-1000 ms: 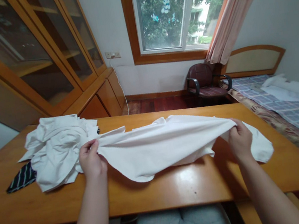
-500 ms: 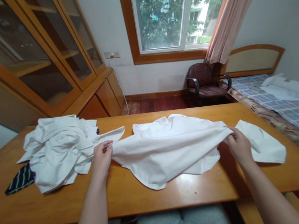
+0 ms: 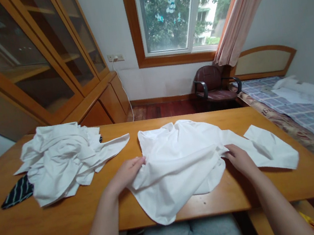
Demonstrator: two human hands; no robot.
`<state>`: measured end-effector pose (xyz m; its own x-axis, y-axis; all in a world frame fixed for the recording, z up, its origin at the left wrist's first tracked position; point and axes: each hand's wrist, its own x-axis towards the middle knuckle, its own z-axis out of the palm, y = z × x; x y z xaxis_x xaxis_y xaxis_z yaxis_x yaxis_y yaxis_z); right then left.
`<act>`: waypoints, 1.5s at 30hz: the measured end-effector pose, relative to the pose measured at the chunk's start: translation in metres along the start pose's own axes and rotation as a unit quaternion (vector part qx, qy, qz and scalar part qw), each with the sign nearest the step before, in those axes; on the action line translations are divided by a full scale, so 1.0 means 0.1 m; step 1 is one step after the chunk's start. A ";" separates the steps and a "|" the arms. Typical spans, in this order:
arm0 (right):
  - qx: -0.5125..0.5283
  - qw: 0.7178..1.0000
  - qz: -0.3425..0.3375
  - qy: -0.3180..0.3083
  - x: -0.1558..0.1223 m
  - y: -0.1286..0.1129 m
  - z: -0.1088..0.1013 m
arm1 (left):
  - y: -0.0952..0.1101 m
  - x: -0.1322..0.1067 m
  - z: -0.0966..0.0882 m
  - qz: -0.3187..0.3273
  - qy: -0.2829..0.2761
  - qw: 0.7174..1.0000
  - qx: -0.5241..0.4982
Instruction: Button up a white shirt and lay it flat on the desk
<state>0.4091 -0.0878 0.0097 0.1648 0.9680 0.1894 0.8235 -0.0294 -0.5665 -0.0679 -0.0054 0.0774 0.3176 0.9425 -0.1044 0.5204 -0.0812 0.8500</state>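
White garment (image 3: 178,158) is at mid-tabletop, spread and rumpled. Its upper folds sit near the far edge; a rounded corner of the hem reaches down to the near edge. Your left hand (image 3: 128,173) is on its left side: thumb and fingers nearly together, cloth pinched at the tips. Your right hand (image 3: 240,159) is on the right side, fingers curled in, thumb close to them, a bunched bit of cloth in the grip. Exact fingertip gap on that one: can't tell, folds hide it. A slack fold of cloth runs between your two hands.

Sleeve (image 3: 273,148) extends past your right hand toward the tabletop's right edge, lying flat-ish, bent, end creased.

Pile of white cloth (image 3: 59,162) is toward the far left corner of the tabletop (image 3: 72,224), heaped and wrinkled. One pointed tail from it reaches toward the garment but stops short, gap visible. Dark striped cloth (image 3: 19,192) pokes out from under the pile toward the left edge.

Beyond the far edge: armchair (image 3: 211,82) below the window (image 3: 170,15). Bed (image 3: 307,98) runs alongside the right edge.
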 end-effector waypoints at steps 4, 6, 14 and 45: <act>0.007 1.000 0.016 0.014 0.01 0.03 0.03 | 0.03 0.16 0.00 0.028 -0.014 0.998 0.055; 0.004 0.999 0.027 0.027 0.01 0.04 0.06 | 0.00 0.34 -0.03 0.071 0.070 0.988 0.117; 0.029 0.998 0.043 0.047 0.02 0.05 0.16 | -0.12 0.96 0.16 0.157 0.063 0.922 0.348; 0.134 0.965 0.210 0.084 0.01 0.24 -0.13 | -0.07 0.84 0.11 0.250 0.219 0.920 0.207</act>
<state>0.4359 -0.0912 0.0069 0.5575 0.8301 0.0131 0.4987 -0.3223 -0.8046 -0.0362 0.0712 0.0572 0.2960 0.7869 0.5415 0.6823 -0.5709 0.4567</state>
